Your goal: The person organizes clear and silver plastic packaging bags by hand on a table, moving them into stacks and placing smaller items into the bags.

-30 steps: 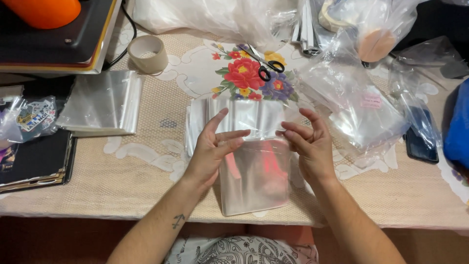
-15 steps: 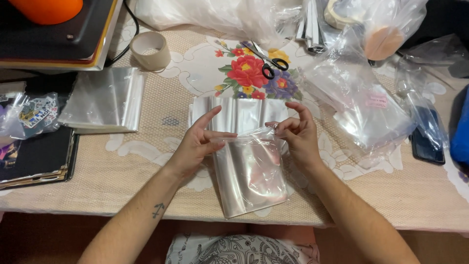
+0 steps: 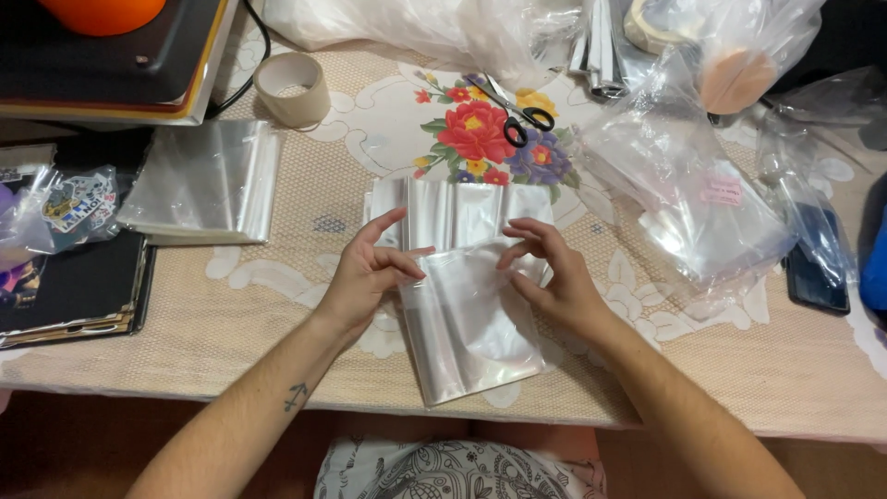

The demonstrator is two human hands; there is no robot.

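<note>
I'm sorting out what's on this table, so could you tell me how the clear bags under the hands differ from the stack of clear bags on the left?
The clear bags under the hands lie near the table's front edge, loosely fanned, with the left hand and right hand on them. The stack on the left lies squared up, and no hand touches it. Both are glossy and see-through.

A clear, glossy plastic sleeve [image 3: 471, 323] lies flat, its long axis tilted from 11 to 5 o'clock, its upper end overlapping a stack of like sleeves [image 3: 457, 211] at 12 o'clock.
</note>
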